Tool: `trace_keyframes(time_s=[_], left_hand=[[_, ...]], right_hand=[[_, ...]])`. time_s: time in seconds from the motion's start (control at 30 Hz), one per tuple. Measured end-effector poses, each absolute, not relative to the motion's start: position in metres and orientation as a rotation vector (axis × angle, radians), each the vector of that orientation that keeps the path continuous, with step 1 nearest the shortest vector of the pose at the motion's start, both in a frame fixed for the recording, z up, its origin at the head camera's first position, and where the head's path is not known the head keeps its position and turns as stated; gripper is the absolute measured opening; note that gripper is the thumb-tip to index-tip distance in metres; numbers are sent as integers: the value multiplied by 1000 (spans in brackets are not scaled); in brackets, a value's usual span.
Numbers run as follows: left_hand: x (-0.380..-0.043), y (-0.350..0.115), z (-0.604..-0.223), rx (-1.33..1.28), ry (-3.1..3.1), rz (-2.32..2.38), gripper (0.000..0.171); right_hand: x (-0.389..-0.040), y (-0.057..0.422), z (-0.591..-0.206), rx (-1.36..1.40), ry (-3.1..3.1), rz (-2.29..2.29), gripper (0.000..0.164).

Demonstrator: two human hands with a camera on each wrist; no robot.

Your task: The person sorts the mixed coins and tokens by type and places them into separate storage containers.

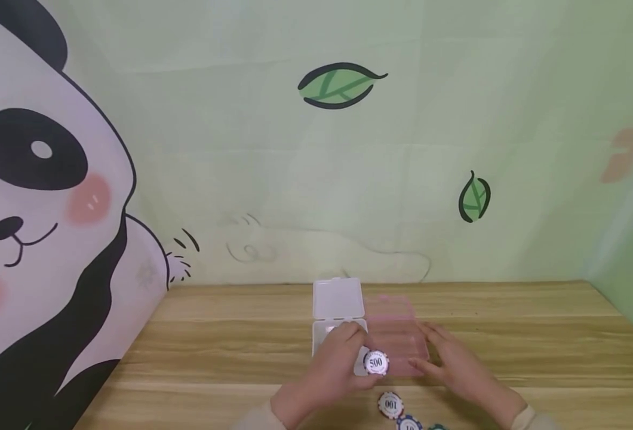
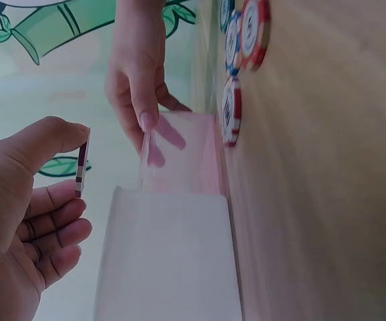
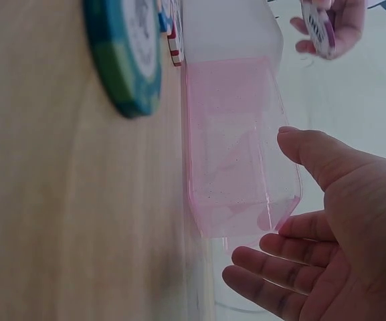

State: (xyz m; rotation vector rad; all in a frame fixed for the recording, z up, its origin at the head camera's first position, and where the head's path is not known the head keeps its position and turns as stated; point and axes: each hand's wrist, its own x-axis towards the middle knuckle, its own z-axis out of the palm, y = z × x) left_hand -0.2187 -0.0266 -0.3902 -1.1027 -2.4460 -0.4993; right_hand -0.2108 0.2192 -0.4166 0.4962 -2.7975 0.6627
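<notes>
My left hand (image 1: 335, 364) pinches a poker chip (image 1: 376, 362) marked 500 between thumb and index finger. It holds the chip up above the boxes, edge-on in the left wrist view. Beneath that hand stands an opened white plastic box (image 1: 338, 298), partly hidden by it. A see-through pink box (image 1: 394, 334), also opened, sits against the white one. My right hand (image 1: 458, 365) is at the pink box's right side, its fingers loosely spread. Its thumb and index fingertip are at the rim; the right wrist view shows nothing gripped in it.
On the wooden table (image 1: 214, 340), nearer me, lie a chip (image 1: 390, 405) marked 100, a blue-edged chip (image 1: 409, 423) and a green-edged chip (image 1: 438, 427) cut by the frame edge. A green wall cloth (image 1: 273, 179) with a panda and leaves rises behind.
</notes>
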Motion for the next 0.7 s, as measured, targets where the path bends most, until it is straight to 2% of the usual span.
trace_keyframes(time_s=[0.23, 0.7], left_hand=[[-238, -14, -386, -1062, -2587, -447, 34], [-263, 7, -392, -1018, -2637, -151, 37]], right_hand=[[-211, 220, -416, 486, -2804, 674, 75], [-211, 220, -418, 478, -2820, 696, 74]])
